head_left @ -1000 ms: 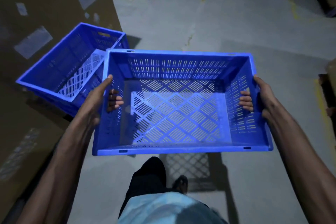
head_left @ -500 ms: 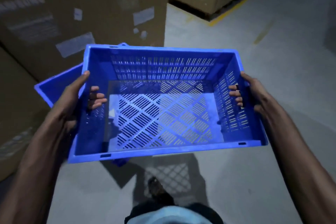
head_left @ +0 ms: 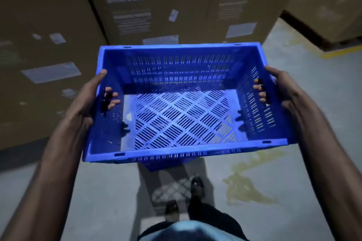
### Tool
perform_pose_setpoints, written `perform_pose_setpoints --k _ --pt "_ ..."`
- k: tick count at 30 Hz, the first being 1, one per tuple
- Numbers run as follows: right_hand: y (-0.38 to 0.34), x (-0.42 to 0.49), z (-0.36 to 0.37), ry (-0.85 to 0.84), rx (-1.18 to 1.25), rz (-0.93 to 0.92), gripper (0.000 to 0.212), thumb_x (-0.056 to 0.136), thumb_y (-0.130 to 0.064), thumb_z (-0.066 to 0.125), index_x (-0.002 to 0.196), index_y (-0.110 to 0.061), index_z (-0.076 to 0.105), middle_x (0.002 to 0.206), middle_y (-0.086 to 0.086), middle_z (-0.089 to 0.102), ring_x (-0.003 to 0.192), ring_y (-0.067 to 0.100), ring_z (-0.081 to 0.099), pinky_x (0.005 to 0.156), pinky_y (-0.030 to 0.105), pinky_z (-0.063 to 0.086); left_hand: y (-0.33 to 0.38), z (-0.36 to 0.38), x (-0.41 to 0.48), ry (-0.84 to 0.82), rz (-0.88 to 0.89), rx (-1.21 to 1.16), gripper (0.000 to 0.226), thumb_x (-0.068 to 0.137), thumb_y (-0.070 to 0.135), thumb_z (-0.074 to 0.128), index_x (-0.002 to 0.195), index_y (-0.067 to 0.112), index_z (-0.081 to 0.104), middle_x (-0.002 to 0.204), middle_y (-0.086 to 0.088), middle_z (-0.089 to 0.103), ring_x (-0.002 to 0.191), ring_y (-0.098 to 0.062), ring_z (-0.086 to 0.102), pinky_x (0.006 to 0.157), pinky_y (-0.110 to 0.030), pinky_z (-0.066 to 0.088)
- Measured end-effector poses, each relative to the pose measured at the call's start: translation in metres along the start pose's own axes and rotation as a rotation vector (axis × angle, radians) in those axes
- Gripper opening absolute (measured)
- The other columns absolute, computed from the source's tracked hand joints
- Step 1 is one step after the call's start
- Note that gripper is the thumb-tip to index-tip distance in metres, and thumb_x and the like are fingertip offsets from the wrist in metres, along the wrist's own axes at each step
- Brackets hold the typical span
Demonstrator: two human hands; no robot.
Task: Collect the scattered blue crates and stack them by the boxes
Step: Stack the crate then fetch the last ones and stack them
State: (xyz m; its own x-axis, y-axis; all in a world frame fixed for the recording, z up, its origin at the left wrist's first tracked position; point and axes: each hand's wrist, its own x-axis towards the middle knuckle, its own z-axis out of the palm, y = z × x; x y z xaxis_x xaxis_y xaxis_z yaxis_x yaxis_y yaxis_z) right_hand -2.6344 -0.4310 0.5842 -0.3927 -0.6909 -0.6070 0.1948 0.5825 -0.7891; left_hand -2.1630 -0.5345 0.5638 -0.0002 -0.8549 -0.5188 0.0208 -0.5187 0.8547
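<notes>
A blue crate (head_left: 182, 101) is held level in the air by both hands, above a grey floor (head_left: 274, 201) and just in front of a row of brown boxes (head_left: 137, 11). The left hand (head_left: 86, 100) is clamped on the crate's left end wall, thumb laid along the rim and fingers (head_left: 112, 100) hooked through the handle slot so that the tips show inside. The right hand (head_left: 284, 88) is closed on the right end wall in the same way, its fingertips (head_left: 259, 92) curled through the slot there. The crate is empty, and its slotted bottom is seen from above. Below its near edge a small part of a second blue crate (head_left: 166, 165) is visible; how it rests cannot be told. A yellowish stain (head_left: 246, 188) is seen on the floor to the right, and two feet (head_left: 196, 184) below the crate.
</notes>
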Motion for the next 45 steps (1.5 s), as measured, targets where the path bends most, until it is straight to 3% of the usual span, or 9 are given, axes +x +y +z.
perform_pose_setpoints --k 9,24,29,32,34,36,38,41,45 --pt "-0.077 0.098 0.046 -0.207 -0.129 -0.019 0.049 0.098 -0.06 0.05 0.085 -0.014 0.058 0.059 0.0 0.061 0.04 0.013 0.051 0.04 0.017 0.044 0.018 -0.004 0.037 0.192 -0.029 0.011 0.055 0.089 0.068 0.063 0.093 0.013 0.057 0.051 0.003 0.063 0.053 -0.013 0.07 0.056 -0.022 0.059" --pt "-0.143 0.202 0.132 -0.252 -0.192 -0.021 0.046 0.105 -0.05 0.04 0.085 -0.013 0.057 0.054 0.002 0.064 0.039 0.012 0.056 0.04 0.019 0.048 0.074 -0.017 0.122 0.277 -0.029 0.065 0.047 0.097 0.057 0.061 0.078 0.016 0.048 0.062 -0.001 0.037 0.051 -0.015 0.056 0.033 -0.02 0.043" --pt "-0.142 0.207 0.139 -0.22 -0.21 -0.049 0.044 0.11 -0.044 0.035 0.086 -0.012 0.054 0.054 0.003 0.065 0.038 0.011 0.058 0.038 0.02 0.049 0.075 -0.025 0.148 0.293 -0.047 0.056 0.047 0.097 0.053 0.063 0.076 0.014 0.047 0.067 -0.005 0.05 0.048 -0.015 0.057 0.034 -0.021 0.045" --pt "-0.14 0.206 0.141 -0.195 -0.226 -0.059 0.046 0.109 -0.046 0.037 0.086 -0.01 0.053 0.068 0.009 0.062 0.041 0.014 0.06 0.038 0.022 0.05 0.066 -0.035 0.154 0.284 -0.01 -0.024 0.044 0.1 0.052 0.058 0.079 0.013 0.053 0.057 -0.001 0.052 0.037 -0.012 0.049 0.034 -0.022 0.04" --pt "-0.14 0.201 0.14 -0.176 -0.256 -0.085 0.046 0.108 -0.047 0.041 0.085 -0.008 0.054 0.075 0.011 0.057 0.041 0.015 0.06 0.037 0.022 0.049 0.062 -0.04 0.155 0.347 0.05 -0.049 0.044 0.095 0.056 0.061 0.091 0.012 0.063 0.058 0.001 0.063 0.044 -0.013 0.058 0.041 -0.023 0.046" --pt "-0.143 0.196 0.134 -0.113 -0.353 -0.17 0.047 0.103 -0.052 0.048 0.089 -0.008 0.058 0.077 0.012 0.058 0.042 0.016 0.061 0.04 0.021 0.047 0.06 -0.044 0.152 0.564 0.159 0.166 0.059 0.084 0.064 0.068 0.109 0.011 0.066 0.097 -0.006 0.075 0.088 -0.023 0.073 0.076 -0.036 0.061" --pt "-0.144 0.19 0.123 0.082 -0.63 -0.384 0.055 0.093 -0.066 0.052 0.095 -0.013 0.064 0.089 0.015 0.066 0.069 0.027 0.07 0.059 0.029 0.055 0.061 -0.039 0.136 0.716 0.335 0.515 0.062 0.087 0.059 0.07 0.123 0.008 0.06 0.129 -0.016 0.062 0.122 -0.034 0.059 0.104 -0.044 0.048" --pt "-0.133 0.165 0.112 0.246 -0.964 -0.761 0.061 0.092 -0.066 0.055 0.115 -0.01 0.066 0.114 0.018 0.071 0.107 0.04 0.066 0.089 0.046 0.052 0.059 -0.012 0.089 0.588 0.604 0.766 0.047 0.095 0.049 0.068 0.119 0.01 0.065 0.122 -0.013 0.064 0.114 -0.029 0.06 0.099 -0.043 0.045" --pt "-0.093 0.108 0.123 0.179 -0.982 -1.055 0.044 0.096 -0.05 0.062 0.121 -0.013 0.064 0.118 0.011 0.071 0.11 0.032 0.066 0.091 0.044 0.051 0.042 0.035 0.034 0.36 0.809 0.816 0.024 0.096 0.044 0.07 0.102 0.021 0.07 0.096 0.007 0.073 0.089 -0.009 0.068 0.08 -0.028 0.052"
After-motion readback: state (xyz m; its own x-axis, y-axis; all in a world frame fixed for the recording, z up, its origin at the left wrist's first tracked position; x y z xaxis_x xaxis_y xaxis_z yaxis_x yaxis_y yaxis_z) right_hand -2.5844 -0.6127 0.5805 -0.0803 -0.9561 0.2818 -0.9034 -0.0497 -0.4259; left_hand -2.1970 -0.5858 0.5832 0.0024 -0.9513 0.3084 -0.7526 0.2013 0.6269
